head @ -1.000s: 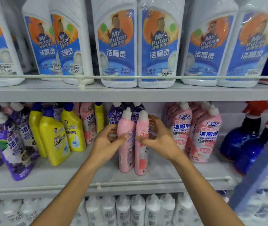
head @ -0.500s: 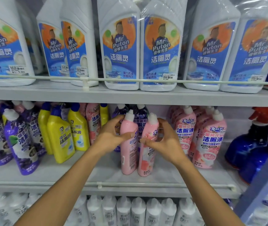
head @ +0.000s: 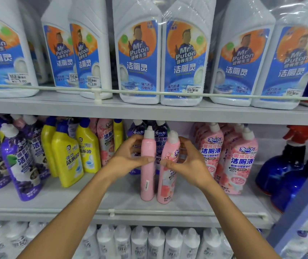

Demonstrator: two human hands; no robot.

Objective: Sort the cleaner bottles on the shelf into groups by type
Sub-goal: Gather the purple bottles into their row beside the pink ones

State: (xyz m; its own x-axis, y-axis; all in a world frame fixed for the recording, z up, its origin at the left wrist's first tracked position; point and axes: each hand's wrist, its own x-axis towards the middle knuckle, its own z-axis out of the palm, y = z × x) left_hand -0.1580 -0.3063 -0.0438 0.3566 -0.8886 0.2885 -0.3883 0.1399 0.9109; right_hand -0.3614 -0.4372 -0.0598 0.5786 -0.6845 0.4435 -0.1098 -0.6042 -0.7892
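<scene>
Grey shop shelving is seen head-on, and the middle shelf (head: 56, 199) has a thin rail (head: 168, 214) run along its front edge. Big white jugs (head: 138, 58) are ranged on the board above, and blue sprayers (head: 280, 171) are stood at the far right. On the middle shelf the small cleaners are mixed: purple bottles (head: 20, 161) at the left, yellow bottles (head: 67, 156) beside them, and a pink group (head: 241, 161) right of centre. At the centre front two slim pink ones are stood close side by side. The left pink bottle (head: 147, 176) is about upright with its plain back shown. The right pink bottle (head: 165, 184) is leaned with its cap toward the pink group. Each is held at mid-height: the left hand (head: 129, 159) is curled round the first with the thumb on its front, and the right hand (head: 188, 165) is curled round the second likewise. Both bottles are judged to be light, stiff plastic with smooth, rather slippery sides. Being tall and narrow-footed, they could easily be tipped, and how full they are cannot be told. A hold round the waist, below the tapered shoulder, is judged surest. The white caps (head: 172, 137) are best not used as handles, since they might be loosened.
</scene>
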